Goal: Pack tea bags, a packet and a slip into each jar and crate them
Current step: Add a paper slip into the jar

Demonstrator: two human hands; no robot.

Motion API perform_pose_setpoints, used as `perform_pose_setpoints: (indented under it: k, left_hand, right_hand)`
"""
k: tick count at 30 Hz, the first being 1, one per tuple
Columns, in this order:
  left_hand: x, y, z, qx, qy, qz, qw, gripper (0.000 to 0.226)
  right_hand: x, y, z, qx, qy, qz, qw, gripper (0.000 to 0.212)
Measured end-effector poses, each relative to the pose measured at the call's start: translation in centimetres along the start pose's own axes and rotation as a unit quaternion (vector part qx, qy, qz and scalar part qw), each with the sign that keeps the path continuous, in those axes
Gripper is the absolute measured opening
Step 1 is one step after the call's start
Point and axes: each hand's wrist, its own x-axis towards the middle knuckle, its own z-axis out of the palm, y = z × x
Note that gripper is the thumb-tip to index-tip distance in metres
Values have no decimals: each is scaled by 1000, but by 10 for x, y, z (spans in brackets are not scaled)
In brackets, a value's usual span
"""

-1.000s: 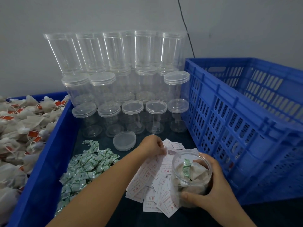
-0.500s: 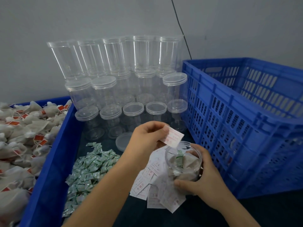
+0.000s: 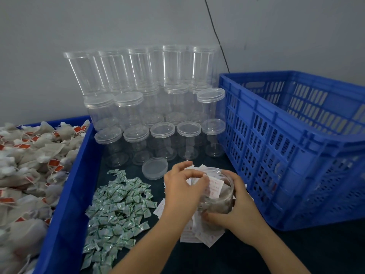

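1. Low centre of the frame: right hand (image 3: 235, 206) wraps the open jar (image 3: 218, 192), grip clamped on its lower wall; the jar stands on the dark table (image 3: 296, 252), on scattered slips.
2. Left hand (image 3: 182, 191) pinches a slip (image 3: 215, 187) at the jar's mouth; the paper looks light and floppy, best held by an edge.
3. Clear plastic jar looks light, stiff and slick; grasp round the wall.
4. Lower left: packets (image 3: 118, 206); mid-frame, a loose lid (image 3: 155, 168).
5. Right: blue crate (image 3: 276, 145).
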Motion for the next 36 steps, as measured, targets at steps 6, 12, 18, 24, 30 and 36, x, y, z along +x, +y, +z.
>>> perform_pose_setpoints:
  k: [6, 12, 18, 24, 30, 36]
  left_hand:
    - [-5, -15, -25, -2, -39, 121, 992, 57]
    - [-18, -51, -28, -50, -265, 72, 960, 107]
    - [-16, -55, -17, -119, -246, 83, 958, 97]
    - [-13, -51, -16, -131, -200, 109, 965, 88]
    - [-12, -36, -19, -85, -183, 148, 968, 91]
    - [1, -5, -11, -88, -230, 201, 948, 88]
  right_hand:
    - [-4, -2, -3, -23, -4, -6, 1000, 101]
    - [-1, -12, 0, -25, -7, -28, 999, 94]
    - [1, -18, 3, -48, -10, -29, 998, 95]
    - [13, -50, -16, -186, -96, -9, 978, 121]
    - [38, -110, -35, -407, -194, -45, 891, 109]
    - [56, -185, -46, -591, -270, -19, 760, 79]
